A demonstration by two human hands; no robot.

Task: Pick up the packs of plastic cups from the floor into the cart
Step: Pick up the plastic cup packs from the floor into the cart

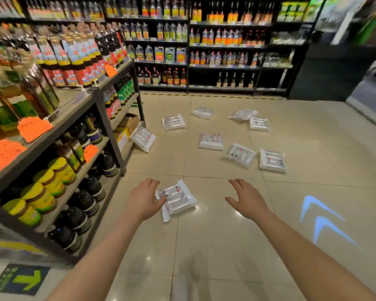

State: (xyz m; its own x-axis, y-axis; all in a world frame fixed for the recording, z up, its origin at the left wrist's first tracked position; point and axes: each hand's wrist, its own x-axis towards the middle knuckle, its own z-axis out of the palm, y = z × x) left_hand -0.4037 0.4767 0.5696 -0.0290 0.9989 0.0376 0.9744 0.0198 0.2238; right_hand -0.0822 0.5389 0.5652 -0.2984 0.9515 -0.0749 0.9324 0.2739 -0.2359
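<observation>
Packs of plastic cups lie scattered over the tiled floor (215, 235) in the head view, the only view there is. The nearest pack (176, 199) sits low in the middle of the frame; the rest spread across the centre: one (211, 141), two to its right (239, 154) (272, 160), three further back (173, 122) (203, 112) (258, 124) with a flatter one (243, 115) just beside the last, and one (143, 136) leaning against the foot of the shelf (109, 127) at left. No cart shows anywhere in the frame. The left hand (144, 199) is spread, its thumb lying at or just over the near pack's left edge, though whether it truly touches I cannot tell; the right hand (246, 199) is spread too, holding nothing, apart from the pack on its right. Each pack looks to be clear film over stacked cups, so I judge it light, slick, and soft enough to dent; a squeeze could crush cups. Taking it by both long sides, or from underneath, seems safest, not by a loose film end. The shelf of bottles (78, 53) and jars (50, 179) fills the left of the frame, close to the left arm and to the leaning pack, so a wide swing there could knock stock. Far shelving (204, 51) crosses the top. A floor arrow (24, 279) sits lower left, and a projected blue mark (321, 218) at right. The glossy tiles may be slippery.
</observation>
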